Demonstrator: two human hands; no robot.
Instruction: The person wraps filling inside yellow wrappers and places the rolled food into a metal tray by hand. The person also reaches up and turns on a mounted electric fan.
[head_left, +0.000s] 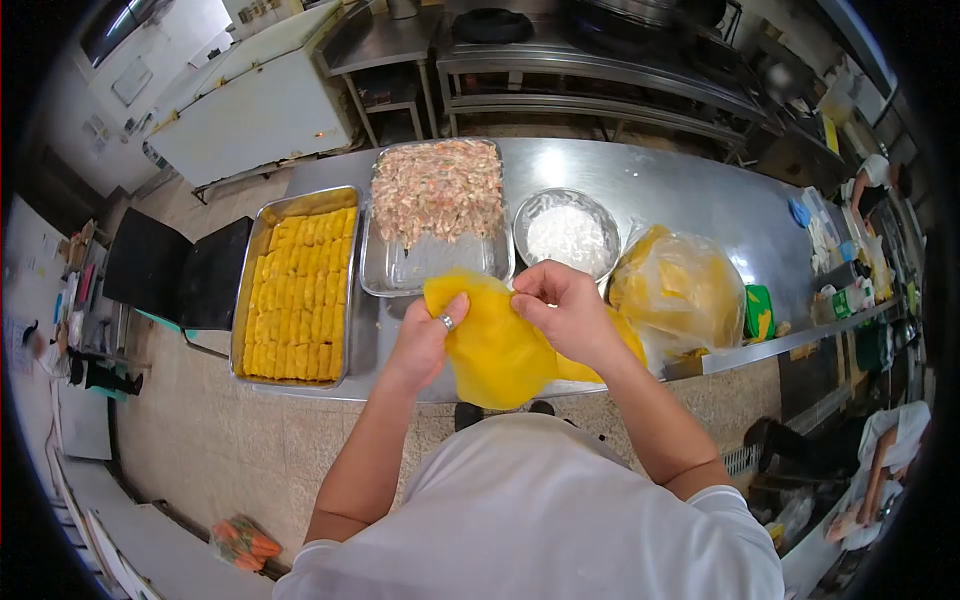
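Note:
A thin, limp yellow wrapper sheet (495, 345) hangs between my two hands above the table's near edge. My left hand (425, 342) is closed on its left side, thumb on top and a ring on one finger. The fingers of my right hand (568, 308) pinch its upper right corner. More yellow sheets (630, 340) lie under my right wrist, beside a clear plastic bag (685, 290) of them. Beyond my hands stand a metal tray (400, 270) with a pinkish chopped filling (437, 190) and a round metal bowl (530, 205) of white flour-like stuff (568, 240).
On the left, a deep metal tray (355, 280) holds tight rows of yellow rolls (305, 290). A green and yellow packet (760, 312) lies right of the bag. A black chair (180, 265) stands left of the steel table (560, 160). Other people (890, 450) are at the right.

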